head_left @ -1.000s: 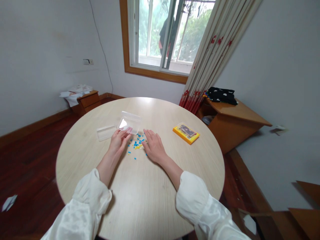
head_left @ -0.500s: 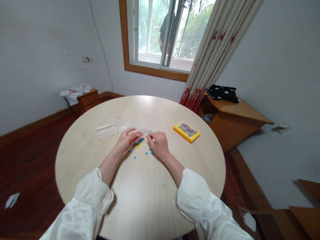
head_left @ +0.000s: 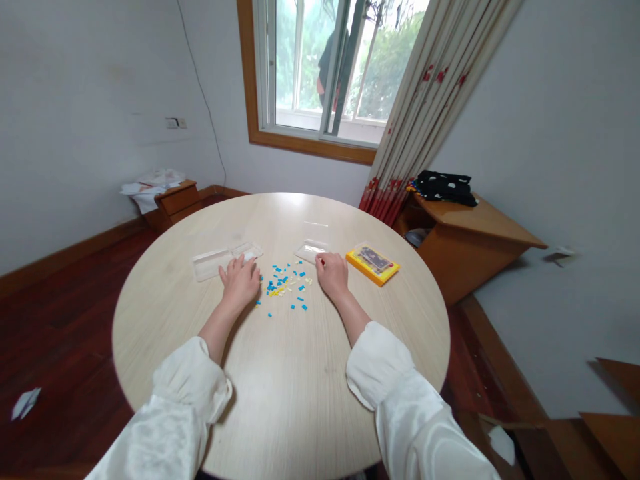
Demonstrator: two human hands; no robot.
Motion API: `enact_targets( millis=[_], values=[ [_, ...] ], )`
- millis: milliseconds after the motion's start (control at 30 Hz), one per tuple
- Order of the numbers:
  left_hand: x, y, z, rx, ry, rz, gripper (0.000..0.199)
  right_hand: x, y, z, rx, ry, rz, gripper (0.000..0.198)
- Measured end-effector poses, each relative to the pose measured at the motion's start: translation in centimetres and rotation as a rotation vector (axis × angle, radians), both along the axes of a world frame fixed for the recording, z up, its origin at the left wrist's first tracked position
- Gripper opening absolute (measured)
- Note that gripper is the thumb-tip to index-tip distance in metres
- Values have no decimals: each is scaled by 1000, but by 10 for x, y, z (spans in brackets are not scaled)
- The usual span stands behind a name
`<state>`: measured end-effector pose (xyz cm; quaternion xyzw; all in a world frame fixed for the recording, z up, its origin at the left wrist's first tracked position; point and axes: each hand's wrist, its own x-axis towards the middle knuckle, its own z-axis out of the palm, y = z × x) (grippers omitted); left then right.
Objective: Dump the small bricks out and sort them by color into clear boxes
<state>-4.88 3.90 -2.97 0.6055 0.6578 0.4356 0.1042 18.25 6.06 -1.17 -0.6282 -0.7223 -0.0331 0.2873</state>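
I have two hands in view, well apart over the round counter point(head_left: 290, 373). Small blue, yellow and pale pieces point(head_left: 273, 288) lie scattered on it between them, just beside the left hand point(head_left: 241, 283). That hand's fingers are spread, near a clear container point(head_left: 210, 265). The right hand point(head_left: 334, 273) is curled at the near edge of a clear tray point(head_left: 307, 249) — I cannot tell whether it grips. A yellow box point(head_left: 373, 265) lies near its right.

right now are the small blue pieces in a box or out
Out: the blue pieces lie scattered on the tabletop between the left hand and right hand.
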Motion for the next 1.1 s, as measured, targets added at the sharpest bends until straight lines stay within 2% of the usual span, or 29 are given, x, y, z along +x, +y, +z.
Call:
enact_targets(
  millis=[200,367,433,500,567,633,700,767,867,933,1033,1100],
  values=[
    [-3,3,-1,-17,-8,-21,14,-1,4,-2,-96,-38,2,36],
    [-4,2,2,-33,38,-21,17,12,-2,11,40,-21,-33,38],
    [-3,2,3,-20,35,-7,22,27,-5,19,131,-22,-134,40],
    [-2,2,4,-3,36,-7,26,46,-6,22,182,-21,-302,49],
    [-1,2,5,18,30,-17,27,66,-7,21,132,-29,-448,64],
    [0,1,7,50,1,-30,26,81,-8,17,14,-31,-510,71],
    [1,-1,11,97,-57,-51,24,90,-8,12,-40,-33,-502,62],
    [3,-3,17,154,-156,-88,20,93,-8,10,-28,-22,-487,51],
    [7,-6,27,218,-399,-154,13,86,-9,14,57,44,-499,47],
    [12,-9,33,189,-570,-200,13,72,-12,20,137,99,-466,50],
    [23,-14,38,19,-784,-304,21,36,-25,29,211,147,-227,50],
    [32,-19,39,-96,-894,-416,37,6,-38,31,202,186,-26,49]
  ],
)
